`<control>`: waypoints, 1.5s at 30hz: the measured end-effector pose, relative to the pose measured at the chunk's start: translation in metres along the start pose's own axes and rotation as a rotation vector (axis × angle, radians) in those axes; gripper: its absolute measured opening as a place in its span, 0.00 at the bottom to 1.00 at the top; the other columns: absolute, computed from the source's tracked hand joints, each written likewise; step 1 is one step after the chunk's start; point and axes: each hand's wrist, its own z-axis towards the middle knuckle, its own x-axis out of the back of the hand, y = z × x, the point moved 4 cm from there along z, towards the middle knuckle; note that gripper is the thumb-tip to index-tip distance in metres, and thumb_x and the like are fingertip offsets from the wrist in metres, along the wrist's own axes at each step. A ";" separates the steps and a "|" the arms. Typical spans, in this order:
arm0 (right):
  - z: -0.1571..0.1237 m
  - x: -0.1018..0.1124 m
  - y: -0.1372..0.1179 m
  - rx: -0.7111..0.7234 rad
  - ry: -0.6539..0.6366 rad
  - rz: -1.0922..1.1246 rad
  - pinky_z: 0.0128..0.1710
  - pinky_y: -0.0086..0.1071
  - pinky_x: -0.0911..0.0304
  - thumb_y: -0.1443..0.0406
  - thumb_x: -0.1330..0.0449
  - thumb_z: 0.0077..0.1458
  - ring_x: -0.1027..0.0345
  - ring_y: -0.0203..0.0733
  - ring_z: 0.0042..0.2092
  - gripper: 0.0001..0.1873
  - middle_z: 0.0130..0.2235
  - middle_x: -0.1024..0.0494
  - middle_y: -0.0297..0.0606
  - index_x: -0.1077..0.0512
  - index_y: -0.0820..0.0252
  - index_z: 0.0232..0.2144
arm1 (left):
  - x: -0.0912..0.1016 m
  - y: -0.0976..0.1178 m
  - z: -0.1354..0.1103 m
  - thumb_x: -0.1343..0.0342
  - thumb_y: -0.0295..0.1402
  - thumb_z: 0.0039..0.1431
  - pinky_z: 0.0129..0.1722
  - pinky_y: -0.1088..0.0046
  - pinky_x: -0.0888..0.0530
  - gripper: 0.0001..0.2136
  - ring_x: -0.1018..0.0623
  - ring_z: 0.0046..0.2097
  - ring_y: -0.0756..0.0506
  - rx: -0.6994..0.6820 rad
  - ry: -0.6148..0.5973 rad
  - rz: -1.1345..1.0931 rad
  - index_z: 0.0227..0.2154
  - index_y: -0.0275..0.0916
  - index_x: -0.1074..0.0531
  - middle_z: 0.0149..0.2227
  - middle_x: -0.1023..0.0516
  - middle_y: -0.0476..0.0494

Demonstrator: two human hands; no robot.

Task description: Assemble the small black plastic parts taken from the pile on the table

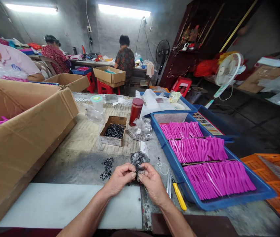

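My left hand (120, 177) and my right hand (152, 182) meet over the table's near edge, both pinched on a small clear plastic bag of black parts (139, 159). A loose heap of the same small black screws (107, 168) lies just left of my hands. Farther back stands a small cardboard box of black screws (114, 131). To my right a blue tray (176, 164) holds three rows of pink plastic pieces (199, 149).
A large open cardboard box (18, 138) fills the left side. A red bottle (136, 111), plastic bags (141, 130) and a yellow-handled tool (179, 196) lie nearby. A white board (80, 204) covers the near edge. Other people sit at tables behind; a fan (227, 70) stands right.
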 end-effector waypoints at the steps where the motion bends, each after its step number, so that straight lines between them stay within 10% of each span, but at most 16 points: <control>1: 0.000 0.000 0.000 0.000 -0.001 0.006 0.24 0.23 0.46 0.69 0.43 0.38 0.42 0.29 0.23 0.09 0.21 0.35 0.26 0.38 0.59 0.27 | 0.000 -0.001 0.000 0.49 0.31 0.47 0.25 0.79 0.40 0.06 0.39 0.24 0.54 0.011 -0.004 -0.025 0.21 0.33 0.35 0.22 0.38 0.50; 45: 0.002 0.004 0.006 0.024 0.000 0.006 0.25 0.25 0.46 0.68 0.43 0.40 0.42 0.30 0.24 0.09 0.23 0.35 0.27 0.38 0.59 0.28 | 0.000 -0.004 0.001 0.49 0.32 0.47 0.24 0.79 0.41 0.07 0.39 0.24 0.54 0.022 -0.014 -0.042 0.21 0.33 0.37 0.22 0.38 0.51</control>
